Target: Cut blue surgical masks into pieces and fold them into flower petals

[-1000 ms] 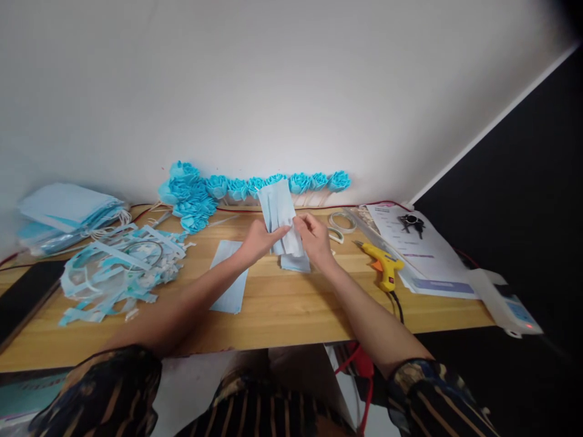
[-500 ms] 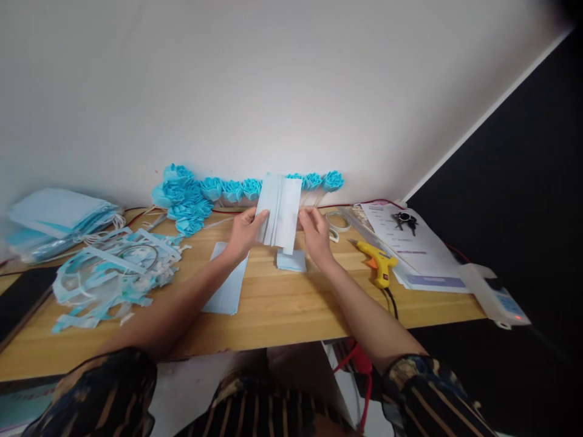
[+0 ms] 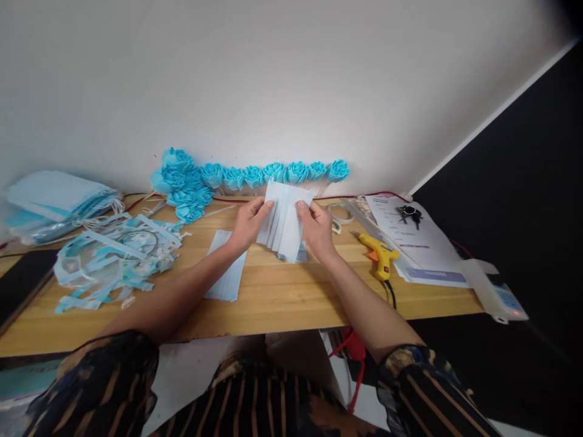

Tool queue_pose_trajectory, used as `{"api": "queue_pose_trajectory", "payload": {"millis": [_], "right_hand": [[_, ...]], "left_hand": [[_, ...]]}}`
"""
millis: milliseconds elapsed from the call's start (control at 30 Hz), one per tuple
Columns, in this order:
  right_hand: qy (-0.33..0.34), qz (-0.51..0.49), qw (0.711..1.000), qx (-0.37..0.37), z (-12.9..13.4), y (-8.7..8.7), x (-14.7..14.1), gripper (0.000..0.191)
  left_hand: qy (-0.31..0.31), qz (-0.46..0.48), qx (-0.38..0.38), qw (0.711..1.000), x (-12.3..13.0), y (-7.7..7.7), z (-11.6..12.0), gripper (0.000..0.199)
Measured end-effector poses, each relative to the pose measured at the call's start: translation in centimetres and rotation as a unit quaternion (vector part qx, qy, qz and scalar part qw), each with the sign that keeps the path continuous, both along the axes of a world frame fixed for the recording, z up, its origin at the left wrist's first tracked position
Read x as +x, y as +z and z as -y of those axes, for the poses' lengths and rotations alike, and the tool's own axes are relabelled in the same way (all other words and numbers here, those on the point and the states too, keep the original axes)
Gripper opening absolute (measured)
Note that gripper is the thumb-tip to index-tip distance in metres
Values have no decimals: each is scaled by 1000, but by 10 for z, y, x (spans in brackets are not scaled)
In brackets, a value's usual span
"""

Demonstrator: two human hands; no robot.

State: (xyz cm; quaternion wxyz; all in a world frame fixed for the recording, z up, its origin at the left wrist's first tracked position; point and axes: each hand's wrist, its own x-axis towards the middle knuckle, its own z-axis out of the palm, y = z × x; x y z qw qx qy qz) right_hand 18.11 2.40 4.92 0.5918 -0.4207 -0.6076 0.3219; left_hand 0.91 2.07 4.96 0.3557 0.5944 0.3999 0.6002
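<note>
A light blue pleated face-mask sheet [image 3: 283, 220] is held up over the table between my hands, its folds running up and down. My left hand [image 3: 249, 226] pinches its left edge, thumb in front. At the right edge my right hand [image 3: 317, 229] grips it the same way. Behind the sheet's lower right corner a small folded blue piece [image 3: 302, 252] shows in part. A flat light blue sheet [image 3: 228, 270] lies on the table by my left forearm.
Blue flowers [image 3: 234, 177] line the wall. Cut strips [image 3: 118, 255], stacked masks [image 3: 59, 200] and a dark phone-like slab [image 3: 22, 285] are at left. At right are tape [image 3: 341, 212], a yellow glue gun [image 3: 379, 252], papers [image 3: 419, 249], keys [image 3: 409, 213] and a power strip [image 3: 495, 291].
The right hand has moved onto the sheet's right edge, where its fingers were beside it before. Its pleats are now spread wider, and the sheet covers more of the small folded piece.
</note>
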Motion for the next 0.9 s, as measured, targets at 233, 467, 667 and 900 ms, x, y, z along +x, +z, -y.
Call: {"api": "queue_pose_trajectory", "payload": {"millis": [233,467,667,900], "right_hand": [[-84,31,994,55,5,1,-2,53],[-85,12,995,43,1,-1,-1,53],[35,-70,996,-45,2,5,-3,57],[76,-51,990,-112,0,-7,-6,47]], "left_hand": [[81,-36,27,996,-3,-2,-1,26],[88,-54,31,994,-8,2,-5,23],[92,3,27,995,-11,-2,-10,36],[108,99,0,989,-16,-6,-19,45]]}}
